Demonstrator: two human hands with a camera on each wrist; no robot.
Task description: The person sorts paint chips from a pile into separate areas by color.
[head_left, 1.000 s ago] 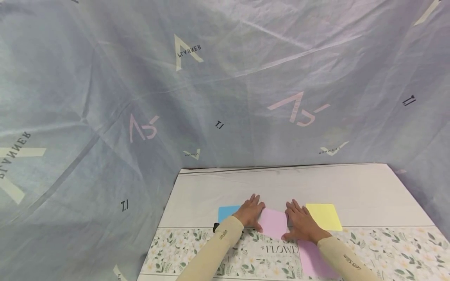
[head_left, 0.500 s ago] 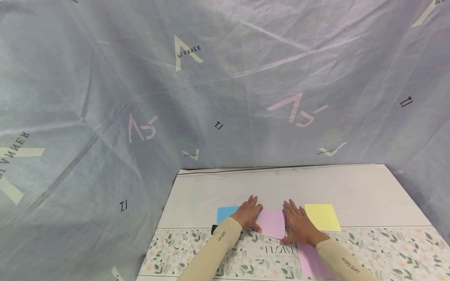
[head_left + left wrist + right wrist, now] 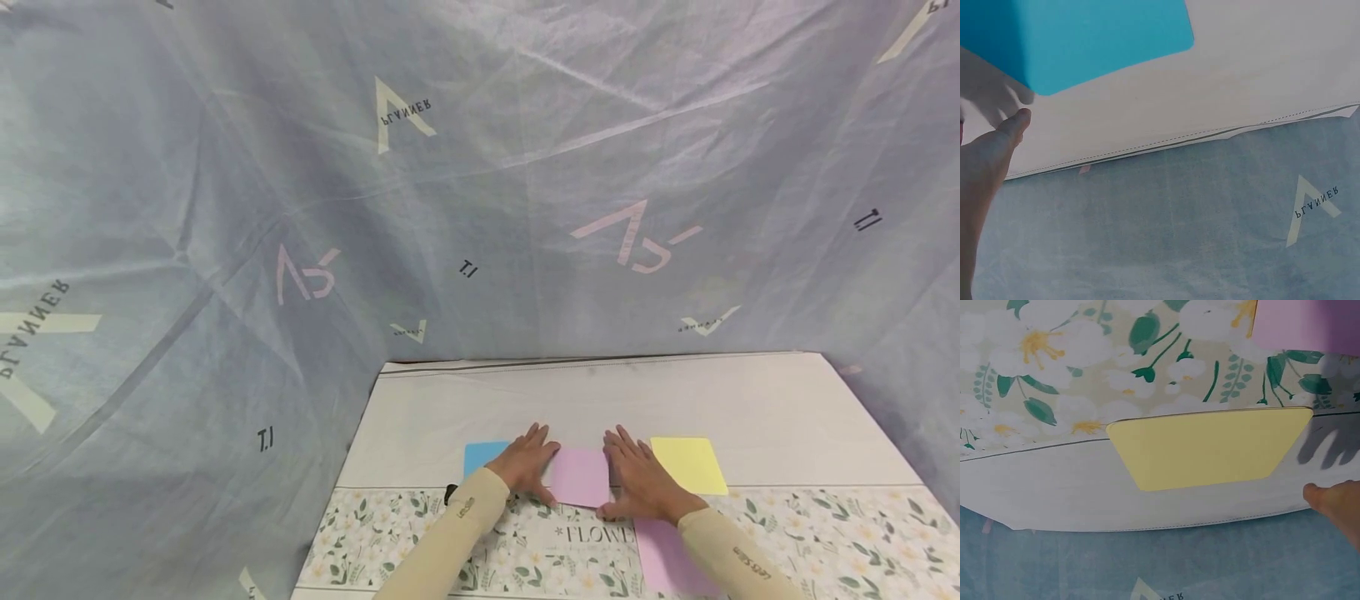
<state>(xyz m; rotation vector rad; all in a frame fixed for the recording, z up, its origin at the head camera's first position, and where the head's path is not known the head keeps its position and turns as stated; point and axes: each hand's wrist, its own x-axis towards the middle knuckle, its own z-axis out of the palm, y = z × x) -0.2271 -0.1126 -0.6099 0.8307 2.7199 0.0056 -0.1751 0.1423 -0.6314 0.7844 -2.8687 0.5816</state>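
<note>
Between my two hands a light pink square sheet (image 3: pixel 581 477) lies on the table covering. My left hand (image 3: pixel 528 463) rests at its left edge, fingers spread and fairly straight, thumb near the lower left corner. At its right edge lies my right hand (image 3: pixel 642 479), fingers extended forward and thumb by the lower right corner. A blue sheet (image 3: pixel 1104 47) lies left of the left hand, partly hidden by it in the head view. Beside the right hand is a yellow sheet (image 3: pixel 1210 450). Another pink sheet (image 3: pixel 667 562) sits partly under the right forearm in the head view.
The table covering (image 3: pixel 735 400) is white at the back and flower-printed in front, with lettering below the middle pink sheet. Grey-blue printed fabric (image 3: pixel 480 183) hangs behind and at the sides. A small black object (image 3: pixel 450 493) shows by the left wrist.
The middle pink sheet has turned slightly and sits straighter. My right hand has shifted slightly left with its edge; my left hand has drawn back a little toward me.
</note>
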